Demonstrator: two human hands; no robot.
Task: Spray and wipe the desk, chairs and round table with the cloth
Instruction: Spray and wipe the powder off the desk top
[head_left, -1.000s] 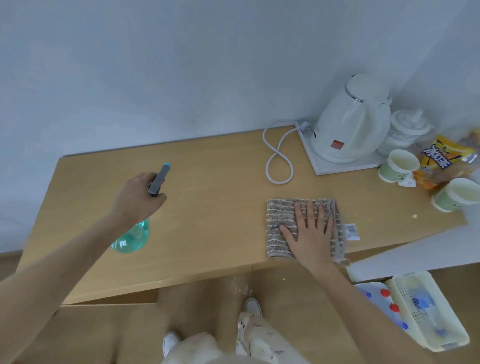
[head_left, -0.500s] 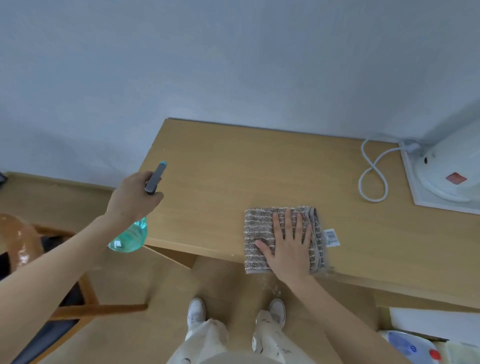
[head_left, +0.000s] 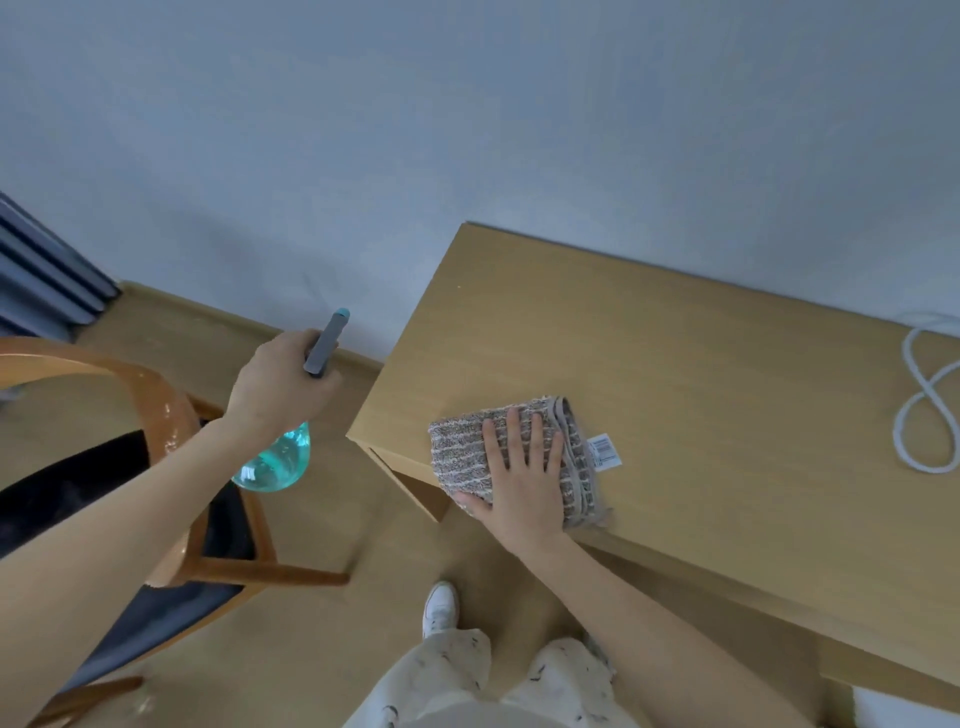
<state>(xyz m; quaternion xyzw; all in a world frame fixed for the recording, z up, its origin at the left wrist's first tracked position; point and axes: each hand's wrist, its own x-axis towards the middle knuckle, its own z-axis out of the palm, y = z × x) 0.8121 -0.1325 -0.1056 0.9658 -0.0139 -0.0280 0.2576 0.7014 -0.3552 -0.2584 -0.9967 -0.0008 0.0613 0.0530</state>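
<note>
Wood desk (head_left: 675, 395): one, light tan, set against grey wall
cloth (head_left: 467, 452): one, grey-striped, folded, on desk's near left corner, overhanging front edge a bit
tag (head_left: 604, 451): one white tag on cloth's right edge, barcode visible, print too small to read
right hand (head_left: 524, 483): flat on cloth, fingers straight and spread, pressing down
left hand (head_left: 280, 389): fingers curled round neck of spray bottle (head_left: 275, 457), held off desk's left end, above the chair
spray bottle: one, teal clear body, grey head with blue tip, no label readable
chair (head_left: 156, 415): one, wood frame, dark seat, left of desk
cable (head_left: 930, 415): one white, looped, desk far right
shoe (head_left: 440, 608): one white in view
</note>
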